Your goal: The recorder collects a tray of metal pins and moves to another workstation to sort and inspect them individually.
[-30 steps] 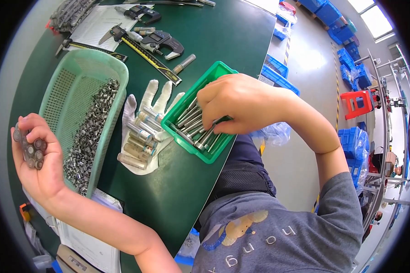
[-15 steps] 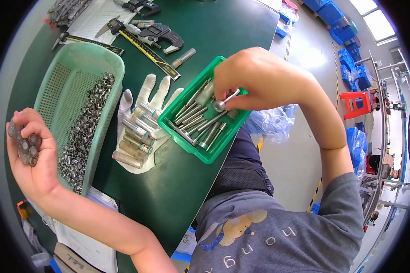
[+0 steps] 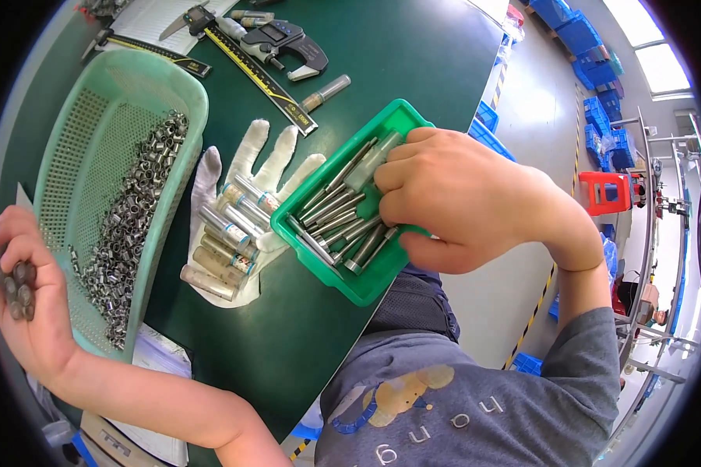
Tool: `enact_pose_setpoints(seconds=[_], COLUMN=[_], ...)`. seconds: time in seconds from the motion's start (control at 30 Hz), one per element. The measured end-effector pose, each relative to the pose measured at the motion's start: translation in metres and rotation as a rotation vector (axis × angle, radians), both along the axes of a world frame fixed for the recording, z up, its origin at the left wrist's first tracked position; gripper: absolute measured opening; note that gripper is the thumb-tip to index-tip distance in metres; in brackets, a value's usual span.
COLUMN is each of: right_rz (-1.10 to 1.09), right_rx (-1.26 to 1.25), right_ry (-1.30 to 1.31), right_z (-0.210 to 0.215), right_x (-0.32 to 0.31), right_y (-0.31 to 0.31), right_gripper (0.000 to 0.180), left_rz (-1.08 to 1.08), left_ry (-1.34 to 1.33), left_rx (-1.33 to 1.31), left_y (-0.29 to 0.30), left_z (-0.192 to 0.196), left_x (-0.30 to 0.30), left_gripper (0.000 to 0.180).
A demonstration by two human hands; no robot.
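Observation:
My left hand [image 3: 43, 311], at the far left beside the pale green perforated basket [image 3: 144, 288], is curled round several small round metal parts [image 3: 22, 292]. My right hand [image 3: 459, 202] is over the right side of the green plastic tray [image 3: 366, 292], its fingers bent inward. Whatever it grips is hidden behind the knuckles. Several steel pins [image 3: 331, 210], some with thicker heads, lie in the tray beside a clear capped tube [image 3: 372, 159]. Left of the tray, a white glove [image 3: 253, 148] lies flat under several clear tubes with labels [image 3: 226, 226].
Small metal rings [image 3: 125, 241] heap up in the basket. A digital caliper [image 3: 253, 70], a micrometer [image 3: 300, 50] and another clear tube [image 3: 325, 92] lie on the far part of the green table [image 3: 413, 47]. A red stool [image 3: 600, 193] stands off to the right.
The round-headed steel pin in my right fingers has gone from sight. My right hand has turned knuckles-up and moved right and nearer. My left hand still holds its metal parts.

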State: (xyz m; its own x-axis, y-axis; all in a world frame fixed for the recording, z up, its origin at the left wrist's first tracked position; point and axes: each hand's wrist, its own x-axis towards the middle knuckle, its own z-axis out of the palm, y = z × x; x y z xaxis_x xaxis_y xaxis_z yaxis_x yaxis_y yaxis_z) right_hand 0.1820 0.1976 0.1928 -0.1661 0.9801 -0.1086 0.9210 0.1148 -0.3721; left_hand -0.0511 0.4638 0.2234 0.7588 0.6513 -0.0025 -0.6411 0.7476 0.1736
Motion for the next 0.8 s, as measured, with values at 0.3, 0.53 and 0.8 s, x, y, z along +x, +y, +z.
enact_pose_setpoints(seconds=[0.3,0.53,0.8], right_rz=[-0.130,-0.286,-0.463], right_rx=[-0.078,0.081,0.042], right_ry=[-0.147,-0.023,0.450], right_z=[-0.001,-0.007,-0.013], right_x=[-0.025,-0.032,-0.036], right_y=[-0.007,-0.011,-0.015], right_gripper=[0.030,0.024,0.016], left_rz=[-0.029,-0.088,-0.118], left_ry=[0.104,0.108,0.035], left_rx=[-0.042,-0.050,0.015], left_y=[-0.004,-0.002,-0.005], left_z=[0.010,0.013,0.016], left_x=[0.007,0.008,0.004], left_gripper=[0.011,0.011,0.010])
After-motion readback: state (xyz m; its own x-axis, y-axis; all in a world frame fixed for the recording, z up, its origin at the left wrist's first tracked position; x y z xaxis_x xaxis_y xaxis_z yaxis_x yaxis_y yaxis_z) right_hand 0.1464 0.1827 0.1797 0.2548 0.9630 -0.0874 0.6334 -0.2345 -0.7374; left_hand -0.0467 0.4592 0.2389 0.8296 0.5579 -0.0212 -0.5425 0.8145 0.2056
